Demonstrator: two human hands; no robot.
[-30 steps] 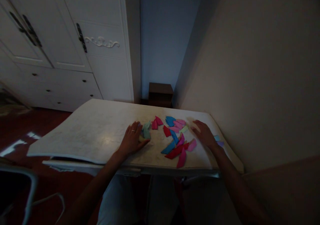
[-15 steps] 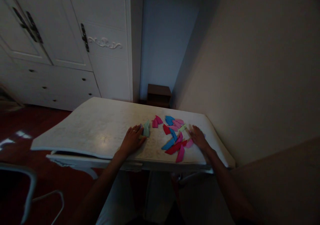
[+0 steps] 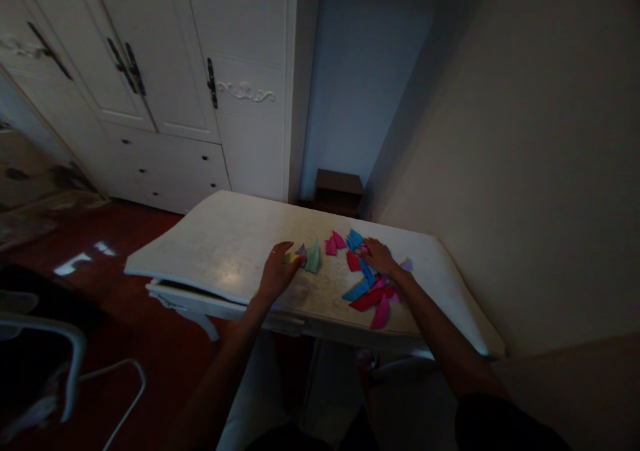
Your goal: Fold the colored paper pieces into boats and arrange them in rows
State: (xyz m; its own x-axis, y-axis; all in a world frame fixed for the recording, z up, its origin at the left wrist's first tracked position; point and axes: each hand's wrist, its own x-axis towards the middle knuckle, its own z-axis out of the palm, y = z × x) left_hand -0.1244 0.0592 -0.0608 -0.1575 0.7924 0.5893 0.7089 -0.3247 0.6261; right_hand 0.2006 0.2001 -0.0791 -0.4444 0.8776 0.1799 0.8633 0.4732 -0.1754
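Note:
Folded colored paper pieces lie on a white table [image 3: 240, 237]. My left hand [image 3: 280, 269] rests at their left side, thumb and fingers apart around a yellow and a purple piece [image 3: 301, 250]. A mint-green piece [image 3: 313, 257] stands just right of its thumb. Over the upper part of the loose pile, my right hand [image 3: 380, 257] reaches with fingers stretched across pink and blue pieces, partly hiding them. Between the hands are a magenta piece [image 3: 335, 243] and a red one [image 3: 353, 261]. Blue [image 3: 359, 289], dark red [image 3: 369, 298] and pink [image 3: 381, 312] strips overlap nearer me.
A white wardrobe [image 3: 255, 131] with dark handles stands behind the table. A small brown cabinet [image 3: 340, 182] is in the back corner, and a wall [image 3: 525, 171] runs along the right. A lilac piece [image 3: 407, 264] lies beyond my right forearm. A white metal frame [image 3: 77, 351] is at lower left.
My right hand has moved left from the pile's right edge onto its upper part. My left hand has opened wider around the yellow and purple pieces. The view has swung left.

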